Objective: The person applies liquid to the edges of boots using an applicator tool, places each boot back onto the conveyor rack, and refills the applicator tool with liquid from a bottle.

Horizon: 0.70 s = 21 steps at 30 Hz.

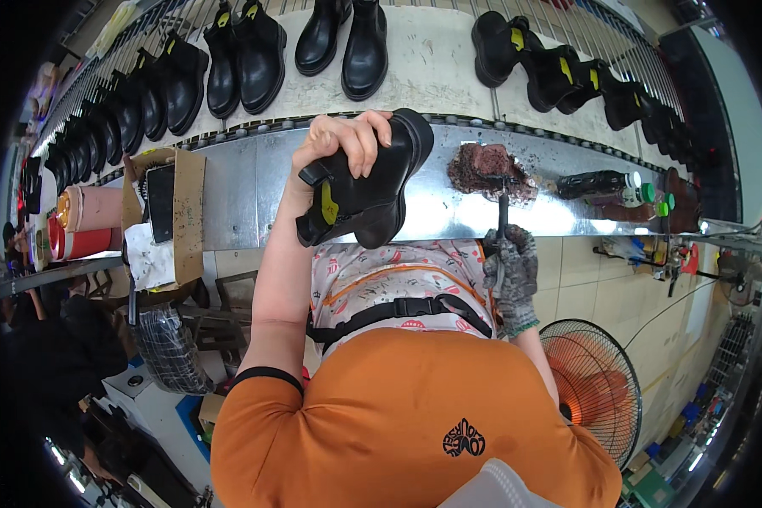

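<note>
My left hand (pixel 347 140) is closed round a black ankle boot (pixel 365 188), held tilted above the metal bench. A yellow tab shows at the boot's opening, and its sole faces right. My right hand (pixel 513 275), in a grey knit glove with a green cuff, grips a thin dark rod-shaped tool (pixel 504 213) at the bench's near edge. The tool's far end reaches a crumbly reddish-brown block (pixel 486 161) with dark crumbs round it. Its tip is too small to tell, and the glove hides part of the handle.
Black boots (pixel 258 59) stand in a row on a pale conveyor (pixel 432 55) beyond the metal bench (pixel 241 182). Bottles with green caps (pixel 648 193) lie right of the block. At left are a cardboard box (pixel 190 216) and a pink cup (pixel 93 209). A fan (pixel 592 389) stands at lower right.
</note>
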{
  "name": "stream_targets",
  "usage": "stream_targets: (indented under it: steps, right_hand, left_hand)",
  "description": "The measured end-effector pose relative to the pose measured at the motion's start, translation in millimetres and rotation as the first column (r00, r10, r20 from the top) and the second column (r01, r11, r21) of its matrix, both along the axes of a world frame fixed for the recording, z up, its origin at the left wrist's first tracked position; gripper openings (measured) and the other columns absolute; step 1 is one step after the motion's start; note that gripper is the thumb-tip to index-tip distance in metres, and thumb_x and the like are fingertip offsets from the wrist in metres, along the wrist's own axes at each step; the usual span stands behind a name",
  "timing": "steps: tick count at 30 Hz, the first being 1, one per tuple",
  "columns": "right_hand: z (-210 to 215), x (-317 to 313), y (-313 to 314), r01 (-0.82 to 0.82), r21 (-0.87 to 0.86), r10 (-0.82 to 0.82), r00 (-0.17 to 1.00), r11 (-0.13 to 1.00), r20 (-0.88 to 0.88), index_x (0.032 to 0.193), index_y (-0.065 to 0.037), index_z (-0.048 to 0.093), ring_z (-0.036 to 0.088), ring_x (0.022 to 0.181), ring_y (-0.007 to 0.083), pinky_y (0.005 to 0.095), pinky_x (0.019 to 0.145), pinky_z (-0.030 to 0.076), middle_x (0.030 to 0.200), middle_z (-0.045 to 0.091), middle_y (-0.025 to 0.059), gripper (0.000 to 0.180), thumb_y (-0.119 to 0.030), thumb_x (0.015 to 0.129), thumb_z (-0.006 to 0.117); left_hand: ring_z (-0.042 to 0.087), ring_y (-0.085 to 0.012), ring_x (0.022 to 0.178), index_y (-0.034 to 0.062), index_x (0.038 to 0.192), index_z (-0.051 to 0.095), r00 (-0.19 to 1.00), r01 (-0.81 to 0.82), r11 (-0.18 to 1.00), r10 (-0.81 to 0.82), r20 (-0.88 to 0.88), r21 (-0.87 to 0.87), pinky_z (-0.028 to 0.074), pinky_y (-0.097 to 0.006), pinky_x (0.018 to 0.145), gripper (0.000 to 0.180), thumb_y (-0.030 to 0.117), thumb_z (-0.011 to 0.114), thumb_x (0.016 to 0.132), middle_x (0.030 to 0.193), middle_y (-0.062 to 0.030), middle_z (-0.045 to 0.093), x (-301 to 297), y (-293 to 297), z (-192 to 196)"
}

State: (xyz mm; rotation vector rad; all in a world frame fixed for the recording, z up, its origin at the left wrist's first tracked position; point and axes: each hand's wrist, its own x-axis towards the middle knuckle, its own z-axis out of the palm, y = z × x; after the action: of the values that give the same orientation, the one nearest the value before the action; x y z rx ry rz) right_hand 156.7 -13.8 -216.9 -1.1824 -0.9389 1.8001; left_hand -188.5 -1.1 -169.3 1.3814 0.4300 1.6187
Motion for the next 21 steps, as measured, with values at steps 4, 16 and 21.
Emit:
stream_targets:
  steps: [4,16,21]
  right_hand:
    - [82.9,-24.2,16.7,-0.303,0.084,0.313,0.939,0.949,-0.143,0.134,-0.009,0.037,0.057,0.08,0.0124,0.0235,0.051,0.051,0.105,0.056,0.0122,0.061,-0.01,0.079,0.065]
    - [145.5,-59.4,40.4,-0.868,0.451,0.285,0.494,0.207,0.821,0.122,-0.003,0.051,0.051,0.114,0.0316,0.0378,0.099,0.039,0.121,0.055,0.0152,0.045,0.004,0.078,0.052]
    - [141.7,-64.0,43.6,-0.859,0.467,0.297,0.511,0.21,0.807,0.122,-0.003,0.052,0.052,0.114,0.0314,0.0379,0.099,0.039,0.121,0.055,0.0151,0.048,0.007,0.075,0.05]
  left_hand:
    - [0.052,-0.024,0.081,0.0045,0.054,0.059,1.0,0.027,1.0,-0.027,-0.005,0.011,0.027,-0.039,0.099,0.049,0.041,0.047,0.085,0.056,-0.008,0.055,-0.2,0.3,-0.9]
    - [0.052,-0.0233,0.079,0.0047,0.051,0.058,1.0,0.01,1.0,-0.009,0.006,-0.015,0.028,-0.038,0.098,0.047,0.043,0.05,0.078,0.055,-0.0079,0.054,1.8,-1.1,0.8]
    - [0.052,-0.0229,0.079,0.0051,0.051,0.058,1.0,0.012,1.0,-0.012,0.0,-0.027,0.028,-0.038,0.098,0.047,0.043,0.05,0.079,0.055,-0.0077,0.054,2.1,-0.2,1.4]
